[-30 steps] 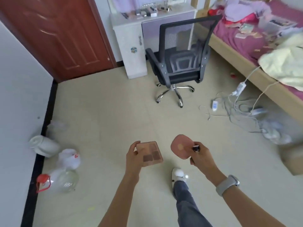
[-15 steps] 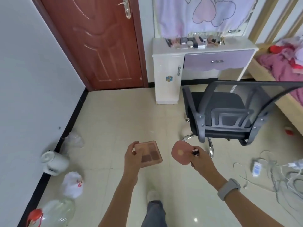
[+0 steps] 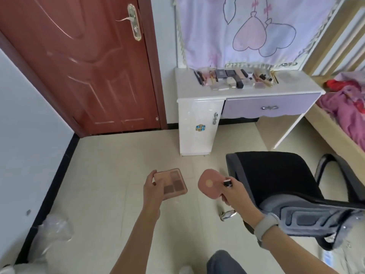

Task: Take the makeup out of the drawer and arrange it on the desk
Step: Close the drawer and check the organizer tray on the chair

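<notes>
Desk (image 3: 189, 89) nearer (tiled floor (image 3: 122, 175))

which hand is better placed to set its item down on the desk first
Probably the left hand: it holds only the square pink eyeshadow palette, with open floor ahead to the white desk. The right hand grips a round pink compact plus a small black-capped tube, beside the black office chair.

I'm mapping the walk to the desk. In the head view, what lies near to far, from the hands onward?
Left hand with eyeshadow palette and right hand with pink compact → white desk → makeup row → curtain.
</notes>
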`<state>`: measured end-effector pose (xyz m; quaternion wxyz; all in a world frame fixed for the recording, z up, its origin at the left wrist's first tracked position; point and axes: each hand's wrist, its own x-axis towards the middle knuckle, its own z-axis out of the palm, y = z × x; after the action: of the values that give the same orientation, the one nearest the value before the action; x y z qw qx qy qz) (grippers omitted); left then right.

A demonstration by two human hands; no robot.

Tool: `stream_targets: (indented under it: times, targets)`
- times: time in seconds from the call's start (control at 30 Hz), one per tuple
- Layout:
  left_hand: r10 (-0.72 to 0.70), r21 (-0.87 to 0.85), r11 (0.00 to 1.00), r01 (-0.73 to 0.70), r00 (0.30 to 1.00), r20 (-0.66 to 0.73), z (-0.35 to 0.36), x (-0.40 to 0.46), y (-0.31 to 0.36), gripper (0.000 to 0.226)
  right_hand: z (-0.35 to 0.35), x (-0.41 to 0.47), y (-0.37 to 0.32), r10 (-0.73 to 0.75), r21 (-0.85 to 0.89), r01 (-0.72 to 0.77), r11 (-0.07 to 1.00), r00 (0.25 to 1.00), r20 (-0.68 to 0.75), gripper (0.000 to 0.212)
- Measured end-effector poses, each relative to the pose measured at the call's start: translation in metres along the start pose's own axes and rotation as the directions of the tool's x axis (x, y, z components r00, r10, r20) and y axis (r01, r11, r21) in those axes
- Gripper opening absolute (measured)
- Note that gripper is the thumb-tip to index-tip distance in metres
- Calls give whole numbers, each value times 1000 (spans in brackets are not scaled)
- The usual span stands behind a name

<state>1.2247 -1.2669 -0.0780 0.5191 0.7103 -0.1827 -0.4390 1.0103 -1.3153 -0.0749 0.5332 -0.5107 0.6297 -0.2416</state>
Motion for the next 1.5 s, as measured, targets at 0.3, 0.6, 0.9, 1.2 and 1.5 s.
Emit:
stream_targets:
  times: [0.3, 0.6, 0.9, 1.2, 1.5]
  targets:
    - [-78, 35, 997, 75, 995, 67, 130, 190, 69, 28, -16, 217, -58, 49, 117, -38, 992, 995, -87, 5]
    - [-146, -26, 989, 147, 989, 23, 234, 347, 162, 30, -57, 415, -131, 71, 119, -61, 991, 995, -77, 8]
    - [-112, -5, 994, 112, 990, -86, 294, 484, 208, 30, -66, 553, -184, 70, 108, -64, 992, 996, -50, 17]
    - [-212, 61, 974, 216, 974, -77, 338, 594, 234, 51, -59, 650, -236, 56, -38, -56, 998, 998, 2, 21]
    - [-219, 86, 968, 236, 961, -171, 368, 651, 232, 27, -61, 728, -266, -14, -268, 45, 962, 993, 116, 23]
